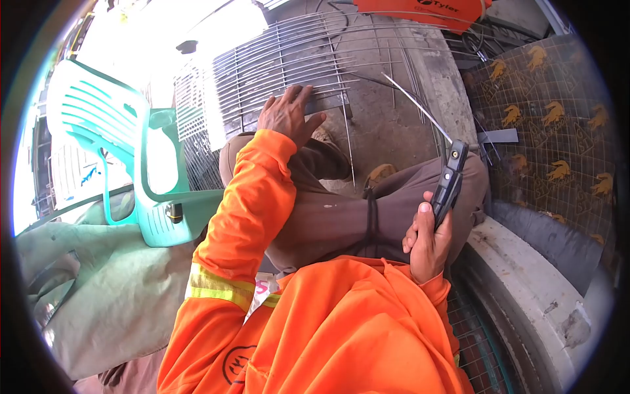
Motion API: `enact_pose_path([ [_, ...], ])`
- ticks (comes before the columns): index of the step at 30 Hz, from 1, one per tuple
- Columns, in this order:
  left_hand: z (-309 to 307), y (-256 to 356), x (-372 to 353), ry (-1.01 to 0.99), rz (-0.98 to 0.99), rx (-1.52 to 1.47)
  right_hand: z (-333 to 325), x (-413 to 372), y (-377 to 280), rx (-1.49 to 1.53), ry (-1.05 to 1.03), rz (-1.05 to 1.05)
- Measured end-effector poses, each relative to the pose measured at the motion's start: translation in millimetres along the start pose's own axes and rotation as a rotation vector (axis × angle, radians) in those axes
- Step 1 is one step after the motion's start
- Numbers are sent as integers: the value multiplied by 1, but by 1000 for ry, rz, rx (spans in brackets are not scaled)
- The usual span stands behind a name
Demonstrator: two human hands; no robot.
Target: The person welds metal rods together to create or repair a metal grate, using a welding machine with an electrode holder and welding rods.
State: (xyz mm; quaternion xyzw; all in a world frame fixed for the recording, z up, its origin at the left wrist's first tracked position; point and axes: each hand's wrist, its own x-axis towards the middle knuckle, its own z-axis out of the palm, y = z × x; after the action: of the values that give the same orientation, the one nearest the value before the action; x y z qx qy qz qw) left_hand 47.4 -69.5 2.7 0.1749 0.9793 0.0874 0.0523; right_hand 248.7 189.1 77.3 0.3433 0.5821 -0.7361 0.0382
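Observation:
My left hand reaches out with its fingers spread, at the near edge of a grille of thin parallel metal rods. Nothing is gripped in it, and the fingertips overlap the outermost rods in this view. My right hand is wrapped round the black handle of a welding electrode holder above my right thigh. A thin welding rod sticks out of its jaw, pointing up and left toward the floor beyond my knees.
A mint-green plastic chair stands at the left, beside a grey-green cloth. Loose rods lie on the concrete floor. An orange Tyler-marked case sits at the back. A dark printed board leans at the right.

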Motion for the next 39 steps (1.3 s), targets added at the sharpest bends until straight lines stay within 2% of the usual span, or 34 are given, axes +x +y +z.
enact_pose_path([
  [1, -1, 0, 0, -1, 1, 3, 4, 10, -2, 6, 4, 0],
  [4, -4, 2, 3, -47, -20, -18, 10, 46, -5, 187, -51, 298],
  [5, -5, 2, 4, -95, -50, -41, 14, 55, 0, 193, -49, 294],
  [8, -6, 3, 3, -92, -49, -37, 31, 77, 12, 378, -57, 328],
  [13, -6, 3, 3, -88, -36, -51, 35, 100, 13, 475, -148, 362],
  [15, -7, 5, 3, -97, -44, -56, 39, 101, 8, 410, -216, 351],
  [19, -5, 3, 2, -86, -54, -48, 39, 99, 7, 418, -177, 320],
  [21, -6, 3, 3, -85, -50, -50, 33, 100, 9, 380, -290, 368],
  [27, -8, 4, 2, -68, -22, -42, 26, 89, -3, 341, -137, 354],
  [29, -9, 5, 2, -89, -43, -45, 17, 87, -7, 264, -141, 342],
  [31, -7, 3, 3, -26, 12, -44, 9, 89, -9, -58, -157, 234],
  [33, -11, 5, 4, -69, -29, -17, 9, 97, 1, -65, -97, 208],
  [37, -13, 4, 6, -87, -18, -45, 10, 103, 9, -65, -117, 231],
  [39, -13, 3, 6, -100, -2, -46, 13, 99, 2, -186, -119, 108],
])
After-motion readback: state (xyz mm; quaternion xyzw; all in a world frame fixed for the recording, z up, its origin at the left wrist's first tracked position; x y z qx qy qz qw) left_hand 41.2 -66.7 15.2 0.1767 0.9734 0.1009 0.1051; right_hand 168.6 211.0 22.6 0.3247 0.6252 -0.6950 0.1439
